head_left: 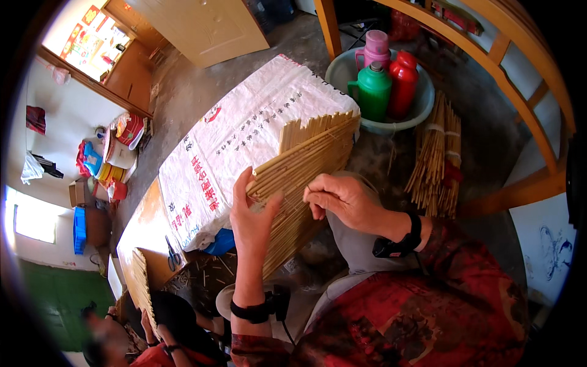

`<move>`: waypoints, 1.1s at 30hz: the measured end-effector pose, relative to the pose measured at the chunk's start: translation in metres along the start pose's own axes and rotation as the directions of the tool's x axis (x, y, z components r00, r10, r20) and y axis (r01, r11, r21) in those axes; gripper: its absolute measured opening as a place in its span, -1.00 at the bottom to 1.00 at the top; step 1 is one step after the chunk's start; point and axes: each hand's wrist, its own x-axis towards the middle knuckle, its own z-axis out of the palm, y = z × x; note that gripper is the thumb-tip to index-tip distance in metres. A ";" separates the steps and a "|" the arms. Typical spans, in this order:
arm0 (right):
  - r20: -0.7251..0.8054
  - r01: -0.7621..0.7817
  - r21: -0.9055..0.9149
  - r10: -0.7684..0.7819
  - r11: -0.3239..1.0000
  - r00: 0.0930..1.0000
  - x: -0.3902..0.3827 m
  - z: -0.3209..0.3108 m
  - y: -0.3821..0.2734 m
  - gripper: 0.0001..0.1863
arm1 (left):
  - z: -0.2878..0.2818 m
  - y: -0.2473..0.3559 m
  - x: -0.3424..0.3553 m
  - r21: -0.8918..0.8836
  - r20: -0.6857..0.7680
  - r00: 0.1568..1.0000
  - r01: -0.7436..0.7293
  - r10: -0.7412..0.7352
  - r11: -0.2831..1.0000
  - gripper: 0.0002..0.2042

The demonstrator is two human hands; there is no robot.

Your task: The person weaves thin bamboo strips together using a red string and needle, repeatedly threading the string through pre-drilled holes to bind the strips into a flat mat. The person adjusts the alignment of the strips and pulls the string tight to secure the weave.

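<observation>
Left grip (252, 215) touches stick mat (312, 160) — white sacking (244, 113), grey floor (293, 44).

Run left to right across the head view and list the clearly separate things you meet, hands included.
Blue container → scissors → left hand → right hand → tied sticks.

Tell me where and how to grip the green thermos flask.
Take the green thermos flask by its side handle, coming from the left, and curl the fingers around it. The flask stands upright in the basin, its handle facing left, while the red flask crowds its right side, so that side looks harder to reach.
</observation>
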 end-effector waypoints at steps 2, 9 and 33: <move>-0.036 0.019 -0.074 -0.022 0.997 0.999 0.001 0.003 0.002 -0.88 | 0.007 -0.007 0.016 -0.203 0.140 0.975 0.199 -0.173 0.959 -0.42; -0.021 0.176 -0.148 -0.181 0.973 0.983 -0.010 0.031 0.025 -0.86 | 0.013 -0.003 0.032 -0.082 0.261 0.940 0.247 -0.219 0.965 -0.59; 0.047 -0.040 0.130 0.034 0.991 0.998 -0.058 0.028 0.017 -0.81 | 0.057 0.023 0.035 -0.097 0.235 0.963 0.159 -0.132 0.983 -0.70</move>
